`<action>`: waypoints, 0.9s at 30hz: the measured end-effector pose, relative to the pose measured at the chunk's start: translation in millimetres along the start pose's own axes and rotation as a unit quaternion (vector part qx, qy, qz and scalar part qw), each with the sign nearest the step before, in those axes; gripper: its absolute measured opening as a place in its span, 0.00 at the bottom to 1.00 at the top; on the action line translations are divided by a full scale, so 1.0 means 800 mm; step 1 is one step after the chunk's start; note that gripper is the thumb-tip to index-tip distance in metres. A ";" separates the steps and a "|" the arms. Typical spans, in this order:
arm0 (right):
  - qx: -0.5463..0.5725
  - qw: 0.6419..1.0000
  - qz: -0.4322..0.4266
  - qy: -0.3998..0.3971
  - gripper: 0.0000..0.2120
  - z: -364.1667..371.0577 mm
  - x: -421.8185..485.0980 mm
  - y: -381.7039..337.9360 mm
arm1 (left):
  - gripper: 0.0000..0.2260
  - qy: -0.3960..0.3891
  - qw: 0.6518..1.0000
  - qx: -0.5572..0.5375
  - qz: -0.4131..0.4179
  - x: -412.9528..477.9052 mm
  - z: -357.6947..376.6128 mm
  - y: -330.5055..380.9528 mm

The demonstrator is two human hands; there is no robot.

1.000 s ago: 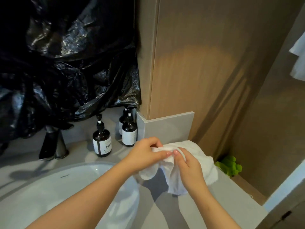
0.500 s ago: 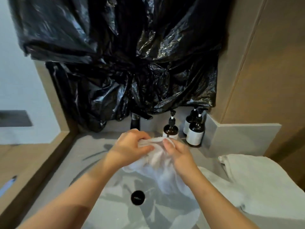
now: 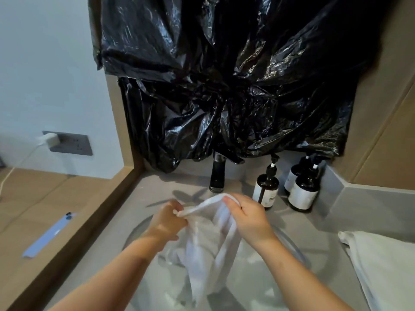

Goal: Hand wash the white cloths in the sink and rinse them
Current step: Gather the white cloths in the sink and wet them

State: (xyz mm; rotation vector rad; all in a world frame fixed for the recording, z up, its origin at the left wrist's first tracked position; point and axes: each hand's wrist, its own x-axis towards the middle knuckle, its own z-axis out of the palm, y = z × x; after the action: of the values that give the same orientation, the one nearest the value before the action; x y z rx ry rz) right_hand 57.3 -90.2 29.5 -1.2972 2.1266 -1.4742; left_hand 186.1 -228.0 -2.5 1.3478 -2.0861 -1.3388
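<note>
A white cloth (image 3: 208, 248) hangs over the round white sink (image 3: 292, 245), stretched along its top edge between both hands. My left hand (image 3: 166, 223) pinches the left end of that edge. My right hand (image 3: 249, 216) grips the right end, slightly higher. The cloth's lower part drapes down into the basin, where more white fabric (image 3: 173, 257) lies. Another white cloth (image 3: 381, 261) rests folded on the grey counter at the right. The black faucet (image 3: 217, 173) stands just behind the hands; no water is visible coming from it.
Three dark pump bottles (image 3: 267, 187) stand on the counter right of the faucet. A black plastic sheet (image 3: 224, 75) covers the wall above. A wooden ledge (image 3: 74, 225) borders the counter at left, with a wall socket (image 3: 69, 143) and a phone (image 3: 49, 234) beyond it.
The view swung left from the counter's right end to the sink. Both hands carried the cloth over the basin and pulled apart, spreading its top edge.
</note>
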 end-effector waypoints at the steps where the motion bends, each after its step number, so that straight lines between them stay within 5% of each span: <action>1: -0.013 1.000 -0.007 -0.002 0.08 -0.001 0.001 0.002 | 0.05 -0.007 0.997 -0.073 -0.023 0.001 0.002 -0.002; 4: 0.017 0.997 0.001 0.078 0.10 -0.022 0.008 0.006 | 0.14 0.030 0.965 -0.259 -0.010 0.004 -0.013 0.010; 8: -0.018 0.983 -0.063 0.170 0.12 -0.046 0.012 0.007 | 0.16 0.148 0.939 -0.282 0.133 0.007 -0.042 0.051; 10: -0.057 0.987 -0.035 0.143 0.12 -0.043 0.014 0.013 | 0.15 0.149 0.936 -0.280 0.153 0.009 -0.041 0.061; 13: -0.129 0.989 0.037 0.070 0.20 -0.039 0.009 0.030 | 0.15 0.084 0.970 -0.204 0.100 0.018 -0.026 0.043; 18: -0.078 0.986 0.061 0.136 0.23 -0.035 0.004 0.041 | 0.15 0.166 0.977 -0.059 0.119 0.021 -0.005 0.015; 21: -0.088 0.986 0.139 0.008 0.15 -0.029 -0.008 0.055 | 0.12 0.019 0.987 0.099 0.126 0.013 0.026 0.007; 23: -0.088 0.977 0.187 -0.053 0.05 -0.031 -0.021 0.064 | 0.12 -0.027 0.982 0.127 0.136 0.002 0.047 0.009; 27: -0.102 0.965 0.235 -0.052 0.14 -0.046 -0.047 0.085 | 0.16 -0.054 0.935 0.215 0.276 -0.017 0.095 0.017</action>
State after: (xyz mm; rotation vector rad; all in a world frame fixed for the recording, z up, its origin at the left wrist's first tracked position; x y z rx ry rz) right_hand 20.3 -31.5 -21.0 -0.8180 2.3466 -0.9943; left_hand 134.3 -174.7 -27.3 0.7187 -2.6677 -0.7600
